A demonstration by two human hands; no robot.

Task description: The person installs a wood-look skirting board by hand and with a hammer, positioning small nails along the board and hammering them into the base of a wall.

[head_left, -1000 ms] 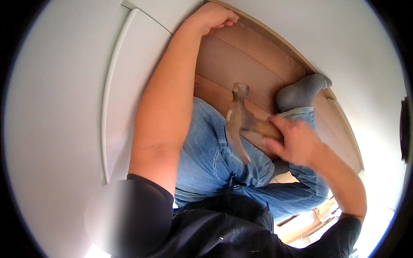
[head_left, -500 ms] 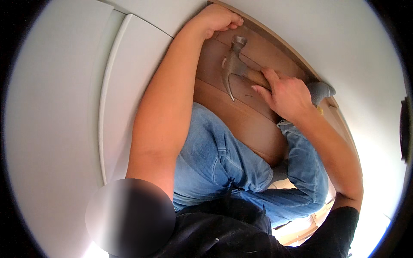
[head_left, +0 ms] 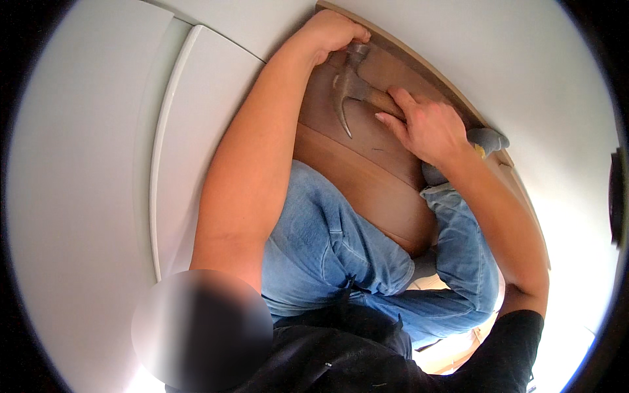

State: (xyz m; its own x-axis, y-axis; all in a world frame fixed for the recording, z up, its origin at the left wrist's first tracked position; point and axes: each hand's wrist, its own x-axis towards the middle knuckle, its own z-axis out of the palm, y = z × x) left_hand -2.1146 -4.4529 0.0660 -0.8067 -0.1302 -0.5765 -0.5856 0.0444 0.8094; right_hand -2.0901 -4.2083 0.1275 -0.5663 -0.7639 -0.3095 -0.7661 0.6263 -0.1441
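Note:
In my right hand (head_left: 432, 124) is a claw hammer (head_left: 357, 88), gripped by its wooden handle. Its steel face is close beside the fingertips of my left hand (head_left: 334, 33), and its curved claw points back toward me. My left hand is closed in a pinch against the brown skirting board (head_left: 393, 49) at the foot of the wall. What it pinches, if anything, is hidden. A thin dark sliver (head_left: 378, 149) lies on the brown wooden floor (head_left: 367, 173) below the hammer.
My bent knees in blue jeans (head_left: 314, 203) take up the near floor. A grey-socked foot (head_left: 488, 139) rests by the skirting board at the right. The white wall (head_left: 524, 78) rises beyond it, and a white panel (head_left: 196, 131) stands along my left arm.
The hammer and my right hand have moved up and slightly left, bringing the hammer's face next to my left fingertips. My left hand has stayed almost in place.

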